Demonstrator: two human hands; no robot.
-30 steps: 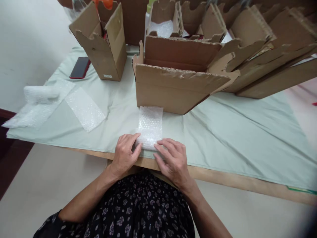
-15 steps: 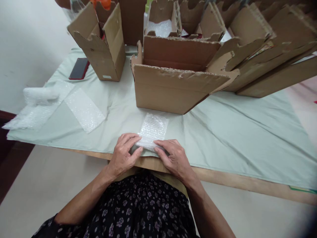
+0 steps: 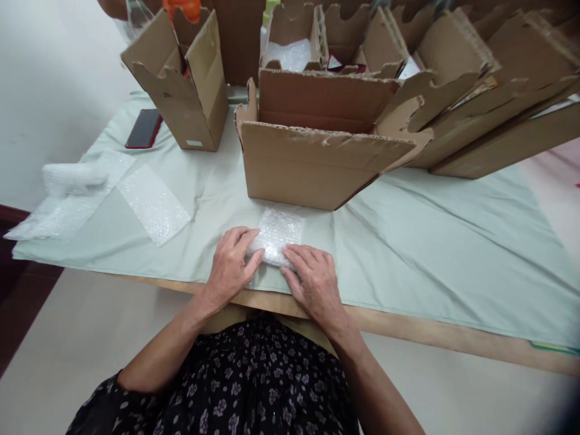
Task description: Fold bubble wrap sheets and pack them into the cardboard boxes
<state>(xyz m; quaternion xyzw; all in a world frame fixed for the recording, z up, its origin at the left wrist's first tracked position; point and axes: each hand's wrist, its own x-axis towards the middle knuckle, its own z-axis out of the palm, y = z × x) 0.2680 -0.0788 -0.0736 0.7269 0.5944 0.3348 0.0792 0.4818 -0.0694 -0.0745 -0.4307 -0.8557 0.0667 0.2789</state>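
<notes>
A small piece of bubble wrap [image 3: 281, 228] lies on the cloth near the table's front edge, its near end folded or rolled over. My left hand [image 3: 233, 260] grips the left side of that fold between thumb and fingers. On the right side, my right hand [image 3: 312, 275] holds the same fold, fingers on top and thumb at the near edge. Whether anything is wrapped inside I cannot tell. Just beyond the bubble wrap stands an open cardboard box [image 3: 312, 169].
Left on the pale green cloth [image 3: 444, 254] lie a flat bubble wrap sheet [image 3: 154, 202] and a heap of bubble wrap [image 3: 72, 196]. Behind them are a phone [image 3: 144, 128] and a tall cardboard box [image 3: 194, 103]. Several open cardboard holders [image 3: 457, 54] line the back right.
The near end of the bubble wrap has been folded farther away from me, so less of it lies flat. Both hands have moved slightly forward with it.
</notes>
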